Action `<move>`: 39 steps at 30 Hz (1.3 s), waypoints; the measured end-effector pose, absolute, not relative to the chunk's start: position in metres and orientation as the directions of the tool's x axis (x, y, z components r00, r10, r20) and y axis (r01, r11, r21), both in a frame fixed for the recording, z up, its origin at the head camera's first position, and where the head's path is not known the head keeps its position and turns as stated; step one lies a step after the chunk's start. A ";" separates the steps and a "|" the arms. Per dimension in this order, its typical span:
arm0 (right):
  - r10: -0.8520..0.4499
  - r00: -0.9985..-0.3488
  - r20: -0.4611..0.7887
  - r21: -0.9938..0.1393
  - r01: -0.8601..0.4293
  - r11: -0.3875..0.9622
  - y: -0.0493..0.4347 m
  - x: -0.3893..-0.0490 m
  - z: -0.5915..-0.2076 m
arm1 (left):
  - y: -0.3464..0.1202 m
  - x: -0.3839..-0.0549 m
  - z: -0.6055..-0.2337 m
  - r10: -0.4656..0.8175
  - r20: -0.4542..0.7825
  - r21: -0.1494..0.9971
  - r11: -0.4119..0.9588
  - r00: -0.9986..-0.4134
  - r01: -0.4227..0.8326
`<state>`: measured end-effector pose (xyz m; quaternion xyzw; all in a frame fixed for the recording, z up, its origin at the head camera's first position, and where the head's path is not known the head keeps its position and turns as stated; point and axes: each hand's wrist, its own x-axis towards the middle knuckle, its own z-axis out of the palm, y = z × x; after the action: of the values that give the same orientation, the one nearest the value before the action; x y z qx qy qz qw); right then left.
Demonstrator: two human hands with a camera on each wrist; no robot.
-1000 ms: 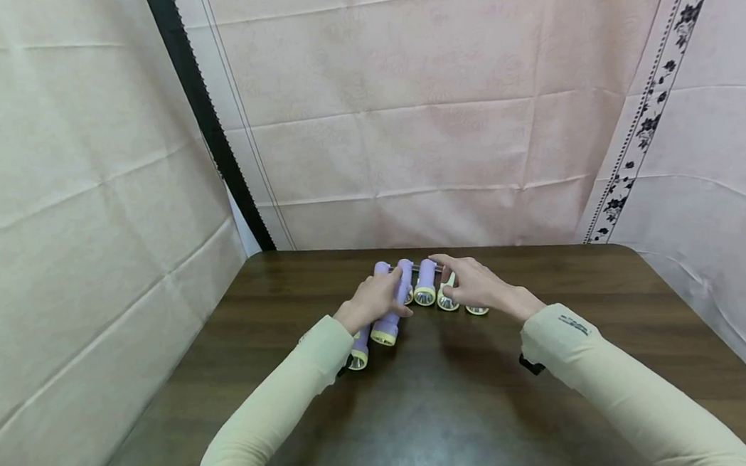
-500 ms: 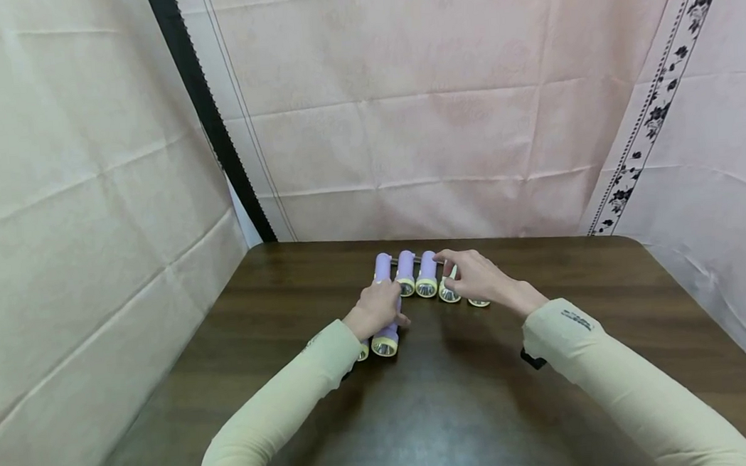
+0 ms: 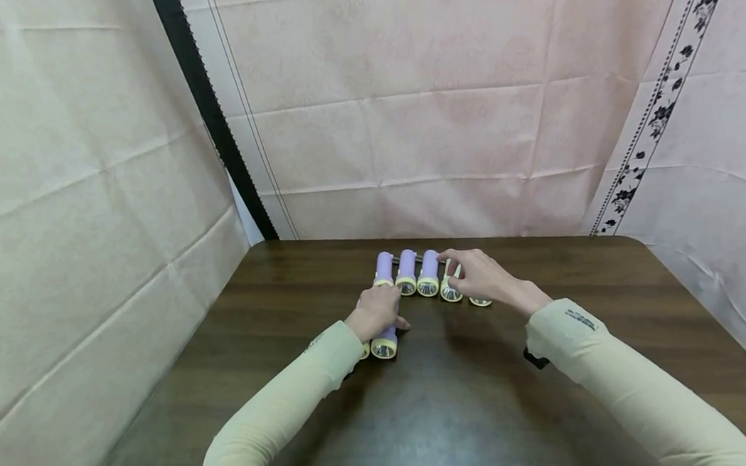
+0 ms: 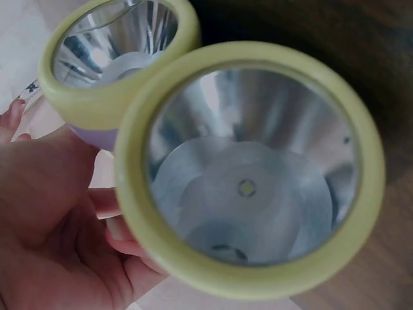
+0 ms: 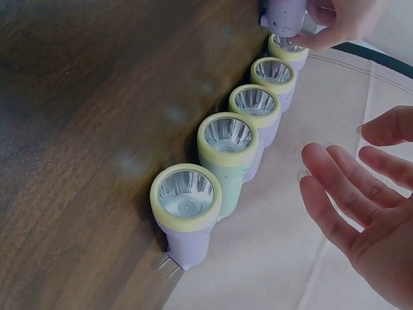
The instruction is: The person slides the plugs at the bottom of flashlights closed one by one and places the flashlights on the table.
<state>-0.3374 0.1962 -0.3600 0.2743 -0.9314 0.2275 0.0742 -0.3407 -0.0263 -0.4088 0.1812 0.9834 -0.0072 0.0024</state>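
My left hand grips a purple flashlight with a yellow rim, its lens facing me. In the right wrist view the fingers of that hand wrap its purple body. A second flashlight lies just left of it, mostly hidden under the hand and sleeve. In the left wrist view a large yellow-rimmed lens fills the middle, beside another flashlight head. My right hand hovers over the right end of a flashlight row, fingers loosely bent and holding nothing.
Behind stands a slanting row of flashlights: purple ones and a pale green one. The right-end purple flashlight shows two metal prongs. The dark wooden table ends at hanging pale cloths.
My left hand has drawn the gripped flashlight slightly nearer and straightened it from its slant. The second flashlight is now more covered. My right hand stays almost still over the row.
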 end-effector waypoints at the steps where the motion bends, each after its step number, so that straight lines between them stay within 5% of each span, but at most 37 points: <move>1: -0.476 -0.840 0.262 -0.380 -0.543 0.749 0.197 -0.337 -0.360 | -0.025 -0.341 -0.409 0.355 -0.010 -0.013 0.935 -0.935 0.355; 9: -0.453 -0.850 0.267 -0.373 -0.525 0.765 0.203 -0.336 -0.359 | -0.026 -0.353 -0.391 0.348 -0.039 0.064 0.937 -0.937 0.345; 15: -0.447 -0.849 0.282 -0.374 -0.526 0.764 0.207 -0.335 -0.358 | -0.033 -0.385 -0.367 0.315 0.029 0.181 0.932 -0.949 0.315; 20: -0.444 -0.851 0.279 -0.382 -0.523 0.762 0.210 -0.333 -0.358 | -0.036 -0.409 -0.366 0.239 -0.030 0.252 0.941 -0.970 0.224; 30: -0.452 -0.851 0.266 -0.396 -0.524 0.754 0.215 -0.332 -0.361 | -0.034 -0.430 -0.387 0.102 -0.177 0.235 0.970 -0.979 0.059; 39: -0.440 -0.859 0.261 -0.396 -0.511 0.763 0.224 -0.336 -0.364 | -0.034 -0.434 -0.391 0.149 -0.147 0.285 0.953 -0.978 0.102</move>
<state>-0.3361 0.2242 -0.3643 0.2539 -0.9358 0.2321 0.0765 -0.4337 -0.0341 -0.3906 0.0636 0.9847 0.1391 0.0839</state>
